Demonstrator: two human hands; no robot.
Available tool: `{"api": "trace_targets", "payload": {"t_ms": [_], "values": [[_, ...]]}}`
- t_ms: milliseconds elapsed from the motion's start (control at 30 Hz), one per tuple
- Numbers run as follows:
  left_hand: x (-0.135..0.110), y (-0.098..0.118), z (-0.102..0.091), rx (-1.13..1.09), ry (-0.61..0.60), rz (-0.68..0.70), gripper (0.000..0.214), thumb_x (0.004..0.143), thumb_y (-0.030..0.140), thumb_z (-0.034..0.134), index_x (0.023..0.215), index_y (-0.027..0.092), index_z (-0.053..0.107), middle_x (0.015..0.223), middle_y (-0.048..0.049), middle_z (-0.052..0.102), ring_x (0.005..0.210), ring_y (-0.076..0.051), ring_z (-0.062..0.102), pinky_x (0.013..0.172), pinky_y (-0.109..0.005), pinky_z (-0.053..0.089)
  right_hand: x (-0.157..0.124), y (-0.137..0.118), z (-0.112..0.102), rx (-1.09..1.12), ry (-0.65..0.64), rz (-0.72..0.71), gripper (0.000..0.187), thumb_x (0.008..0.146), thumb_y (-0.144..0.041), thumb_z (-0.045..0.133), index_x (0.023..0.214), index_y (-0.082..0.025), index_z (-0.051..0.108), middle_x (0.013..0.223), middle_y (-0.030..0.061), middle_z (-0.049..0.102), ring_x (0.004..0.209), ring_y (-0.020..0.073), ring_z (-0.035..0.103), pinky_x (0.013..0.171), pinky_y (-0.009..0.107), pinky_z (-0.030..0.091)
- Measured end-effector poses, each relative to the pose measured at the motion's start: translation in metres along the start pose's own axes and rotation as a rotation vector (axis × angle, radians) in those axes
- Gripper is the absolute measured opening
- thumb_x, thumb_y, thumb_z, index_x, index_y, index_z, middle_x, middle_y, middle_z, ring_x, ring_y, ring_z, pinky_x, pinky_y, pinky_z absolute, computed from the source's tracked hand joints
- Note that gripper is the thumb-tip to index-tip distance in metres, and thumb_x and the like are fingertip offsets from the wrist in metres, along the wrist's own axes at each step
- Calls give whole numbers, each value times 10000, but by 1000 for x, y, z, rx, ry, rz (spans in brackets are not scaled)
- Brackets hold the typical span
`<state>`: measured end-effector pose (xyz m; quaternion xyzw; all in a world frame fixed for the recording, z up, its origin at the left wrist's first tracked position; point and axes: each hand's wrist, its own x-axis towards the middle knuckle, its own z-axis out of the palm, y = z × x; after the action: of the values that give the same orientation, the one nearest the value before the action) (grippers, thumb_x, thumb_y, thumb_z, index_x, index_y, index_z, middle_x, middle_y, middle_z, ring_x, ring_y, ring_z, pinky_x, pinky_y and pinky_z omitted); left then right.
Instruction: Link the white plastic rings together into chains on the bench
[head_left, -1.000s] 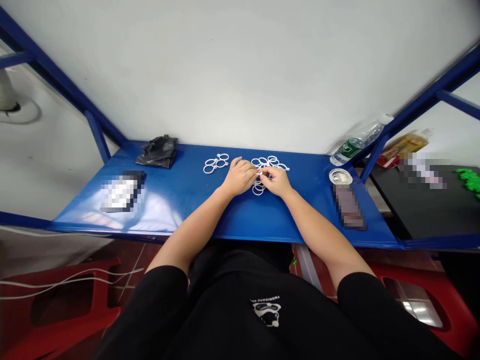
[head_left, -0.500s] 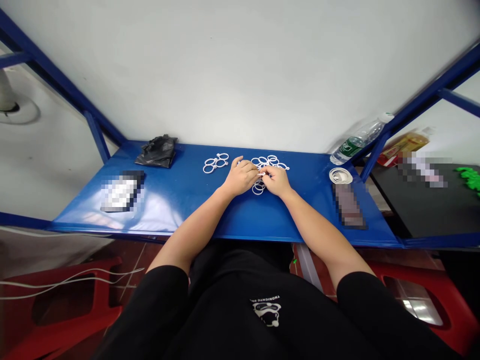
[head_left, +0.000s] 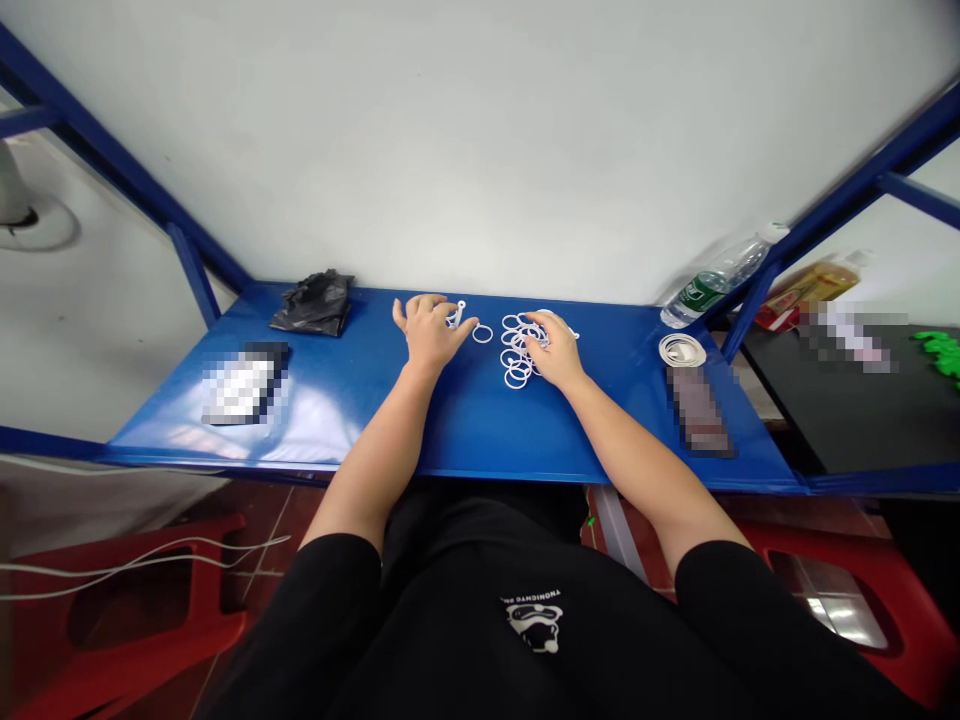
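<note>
Thin white rings with small eyelet tabs lie on the blue table. My left hand is over the left group, fingers spread and thumb apart. A white ring with its tab pointing up shows between thumb and forefinger, apparently not gripped; the other rings there are hidden. To the right of that thumb lies a single ring. My right hand rests at the right side of a pile of overlapping rings. Its thumb and forefinger are apart over the pile, and its palm hides some rings.
A crumpled black plastic bag and a blurred-out flat item are at the left. On the right are a water bottle, a coiled white cable and a blurred dark item. Blue frame bars flank the table.
My left hand has moved left, away from my right hand to the left group of rings, and its fingers have spread. My right hand has loosened over the pile. The single ring now shows.
</note>
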<state>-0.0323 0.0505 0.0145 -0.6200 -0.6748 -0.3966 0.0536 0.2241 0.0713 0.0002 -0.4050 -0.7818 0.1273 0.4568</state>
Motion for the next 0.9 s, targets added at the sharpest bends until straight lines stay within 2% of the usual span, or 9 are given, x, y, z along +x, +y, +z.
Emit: {"api": "trace_targets", "payload": {"t_ms": [133,233,300,400,467,567,700,767,900], "values": [[-7,6,6,40,-105,75,266,920,493,761,1081,285,797,1337,-128,688,1381,-385,509,1316,-658,89,-1,-1,2,14,-4,-24,355,892,-224,623,1224,-239,748,1298,106,756,1247,305,679,1126,544,537],[-15,9,16,16,-233,250,225,916,420,765,1091,287,813,1404,-116,662,1417,-375,494,1310,-651,150,-1,-2,2,18,-17,-30,332,894,-227,624,1198,-248,756,1284,100,757,1243,304,678,1124,541,533],[-20,9,25,-10,-278,328,181,892,379,785,1037,277,825,1388,-122,673,1423,-391,488,1294,-692,157,-1,-2,3,24,-20,-27,325,895,-228,628,1192,-252,758,1279,103,755,1240,306,677,1123,543,530],[-24,5,37,-57,-252,309,84,894,310,767,923,251,818,1288,-143,714,1365,-399,525,1256,-748,168,-1,-1,3,38,-25,-15,313,897,-233,638,1184,-259,762,1276,103,753,1238,308,675,1122,547,527],[-23,3,41,-108,-231,295,121,932,282,711,850,240,790,1249,-140,729,1322,-379,554,1250,-742,176,-2,0,3,45,-27,-14,309,895,-232,640,1176,-264,764,1266,97,757,1237,305,675,1122,543,528],[-16,2,39,-210,-150,198,184,1000,311,626,885,239,750,1222,-125,742,1255,-337,595,1237,-678,247,-2,1,4,49,-21,-25,304,892,-230,638,1165,-265,767,1251,92,762,1231,298,678,1121,531,531],[-10,8,29,-304,44,27,197,1046,349,556,990,228,702,1276,-135,717,1227,-302,612,1138,-537,396,-2,2,4,38,-23,-31,299,897,-232,633,1161,-267,771,1236,90,767,1219,296,682,1113,527,537],[-12,16,25,-309,67,71,181,1047,343,559,995,227,689,1303,-135,702,1255,-295,601,1118,-509,408,-2,1,4,33,-31,-34,290,910,-254,635,1167,-263,770,1225,91,769,1217,298,682,1109,526,538],[-21,35,20,-369,-68,320,167,1052,341,560,1012,223,671,1289,-127,709,1256,-267,616,1118,-472,427,-2,0,2,63,-45,-13,324,968,-339,618,1250,-241,743,1225,108,771,1176,295,703,1073,502,555]]}}
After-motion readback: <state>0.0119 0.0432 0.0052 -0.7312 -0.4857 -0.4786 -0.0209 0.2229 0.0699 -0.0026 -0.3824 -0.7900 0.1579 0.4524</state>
